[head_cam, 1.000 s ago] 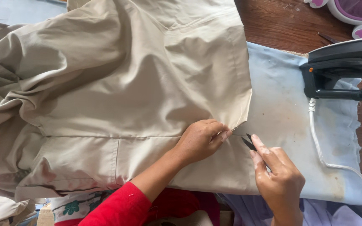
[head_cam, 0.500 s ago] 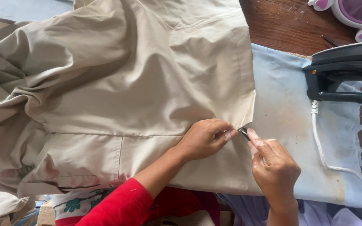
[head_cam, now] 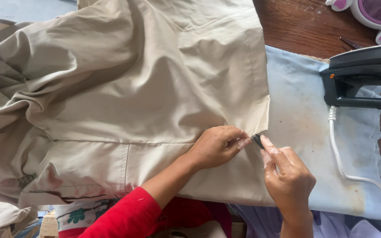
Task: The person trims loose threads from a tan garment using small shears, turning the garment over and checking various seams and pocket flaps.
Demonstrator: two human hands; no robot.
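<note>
Fingers [head_cam: 239,142] of the left hand [head_cam: 217,145] are pressed together, pinching the beige garment [head_cam: 155,88] right at its right edge, just below the lower corner of the hem. Those of the right hand [head_cam: 287,176] are curled around a small dark tool [head_cam: 257,140], probably a snipper or seam ripper, though too little of it shows to tell which. Its forefinger lies stretched along the tool, pointing far and left.

The tool's tip sits just right of the left fingertips, touching or almost touching the cloth edge; I cannot tell which. So the pinched spot lies directly left of the tool, and the two hands meet there from opposite sides: the left one from over the cloth, the right one from over the bare pad. The tool's long axis runs aslant, from near-right to far-left, into the edge.

The garment covers most of the desk [head_cam: 296,22], crumpled in folds at the left and smoother toward the right, where its hem runs near to far. Under it lies a pale blue ironing pad [head_cam: 305,132], stained, bare on the right side. A black iron [head_cam: 362,75] stands at the pad's far right, well apart from both hands, its white cord [head_cam: 338,150] trailing nearward along the pad. A pink and white object [head_cam: 371,15] sits at the far right corner.
</note>
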